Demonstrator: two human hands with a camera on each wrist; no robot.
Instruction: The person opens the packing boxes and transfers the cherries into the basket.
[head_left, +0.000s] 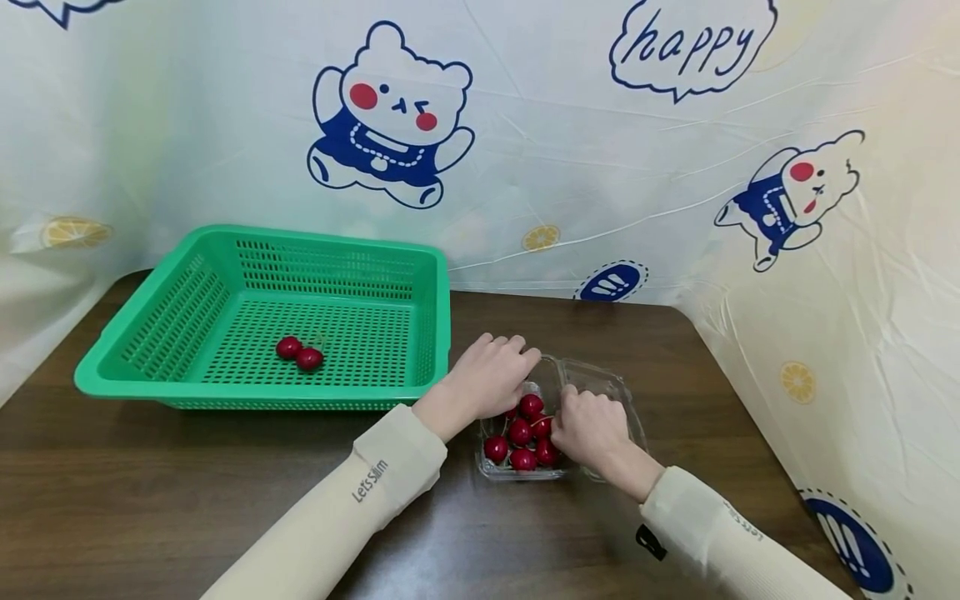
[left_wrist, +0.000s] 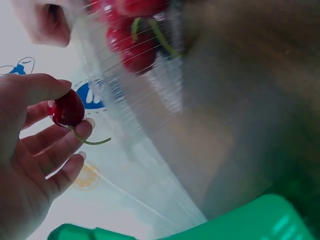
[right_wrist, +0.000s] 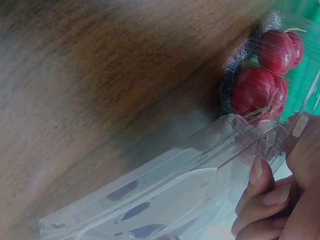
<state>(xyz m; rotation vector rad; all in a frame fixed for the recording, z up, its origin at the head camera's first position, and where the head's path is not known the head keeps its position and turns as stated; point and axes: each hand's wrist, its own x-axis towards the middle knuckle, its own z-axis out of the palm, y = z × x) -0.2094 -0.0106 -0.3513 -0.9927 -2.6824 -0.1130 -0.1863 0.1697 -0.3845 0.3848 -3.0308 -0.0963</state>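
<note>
left hand (left_wrist: 30,160) pinches cherry (left_wrist: 69,108), hidden in head view | right hand (head_left: 596,427) grips clear box (head_left: 501,475)

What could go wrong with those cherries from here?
The smooth cherry pinched in the left hand might slip and drop. Its thin stem could snag in the slotted green basket if it goes there. The thin plastic clamshell, held by the right hand, might tip if tugged.
</note>
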